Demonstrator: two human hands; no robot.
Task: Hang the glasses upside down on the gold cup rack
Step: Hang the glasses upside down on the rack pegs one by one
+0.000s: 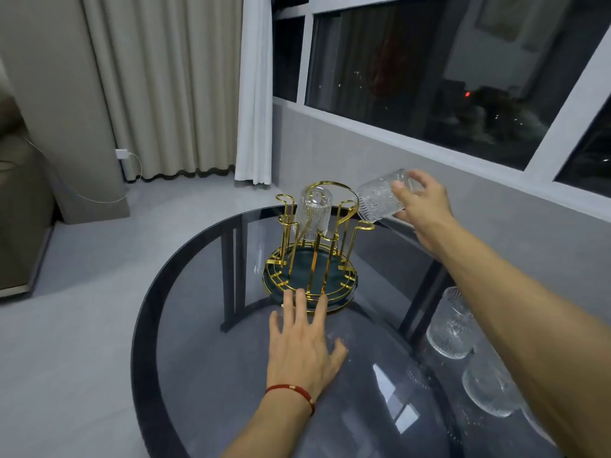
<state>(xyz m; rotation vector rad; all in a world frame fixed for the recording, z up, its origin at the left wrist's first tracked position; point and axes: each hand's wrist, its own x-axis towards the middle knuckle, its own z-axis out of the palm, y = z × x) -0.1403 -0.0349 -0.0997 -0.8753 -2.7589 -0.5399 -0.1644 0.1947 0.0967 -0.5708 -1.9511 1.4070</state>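
The gold cup rack (310, 259) with a dark green round base stands on the glass table. One ribbed clear glass (314, 209) hangs upside down on a far prong. My right hand (425, 203) grips a second ribbed glass (380, 196), tilted with its mouth toward the rack's right prong, just touching or just off it. My left hand (304, 345) lies flat on the table with fingers spread, its fingertips at the rack's base rim. Two more glasses (451, 325) (489, 388) stand on the table under my right forearm.
The round dark glass table (205, 375) has a black rim and black legs showing through it. A grey wall and a window run along the right. Curtains hang behind, and a cable trails on the floor at the left.
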